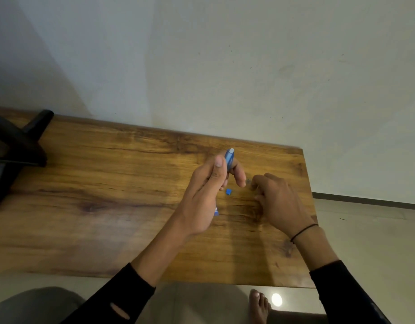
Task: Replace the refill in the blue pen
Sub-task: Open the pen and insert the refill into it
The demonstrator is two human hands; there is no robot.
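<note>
My left hand point(207, 190) grips the blue pen point(230, 160) above the wooden table point(108, 195). The pen's top end pokes out past my thumb and fingers, and a bit of blue and white shows below my palm at the pen's lower end point(216, 211). A small blue piece point(229, 192) lies on the table just right of that hand. My right hand point(279, 202) rests on the table to the right, fingers curled down near a small dark object point(248, 181). Whether those fingers pinch anything is hidden.
A black stand point(17, 146) sits at the table's far left. A pale wall rises behind the table. The table's right edge point(307, 206) is close to my right hand. My bare foot point(260, 305) rests on the tiled floor below the near edge.
</note>
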